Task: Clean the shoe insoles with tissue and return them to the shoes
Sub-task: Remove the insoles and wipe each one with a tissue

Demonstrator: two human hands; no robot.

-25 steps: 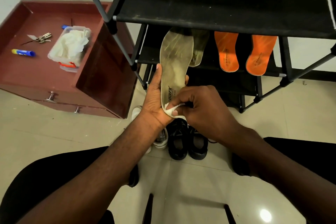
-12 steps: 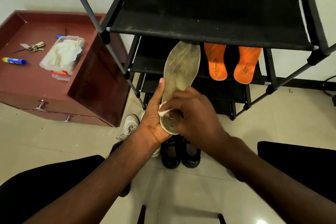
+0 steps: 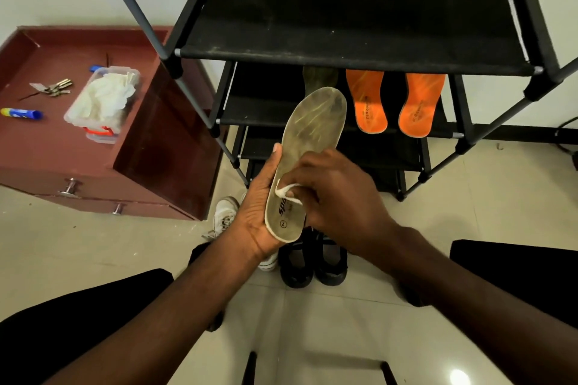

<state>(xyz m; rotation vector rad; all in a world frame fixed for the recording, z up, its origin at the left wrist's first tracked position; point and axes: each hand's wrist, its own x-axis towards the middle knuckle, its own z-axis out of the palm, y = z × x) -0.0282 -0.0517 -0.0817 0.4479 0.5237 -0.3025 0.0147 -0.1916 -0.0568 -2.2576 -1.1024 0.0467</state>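
Since the earlier frames, the white tissue (image 3: 286, 190) has been carried from the heel end up toward the arch of the worn, greyish-beige foam insole (image 3: 308, 153), so that the printed heel mark is now uncovered; the insole is also tipped slightly more to the right.

The insole is cradled from beneath by the left hand (image 3: 259, 212), with the thumb laid along its left edge and the fingers closed under the heel half. The tissue is pinched under the fingertips of the right hand (image 3: 337, 194), which is curled shut around it and pressed against the insole's upper face. The insole is held in the air in front of the black fabric-shelved shoe rack (image 3: 353, 19), above the pair of black shoes (image 3: 312, 259) on the tiled floor. A second dull insole (image 3: 319, 78) and a pair of orange insoles (image 3: 394, 103) are leaned on a lower shelf. More tissue is kept in the clear plastic box (image 3: 103, 103) on the reddish-brown drawer unit (image 3: 47, 150).

The insole is judged to be light, thin and bendable, with an unsupported toe end that would flex under hard rubbing. A grip along the edges of the heel half, with support behind whichever area is being wiped, would probably serve best. The tissue is likely to tear if dragged too firmly.
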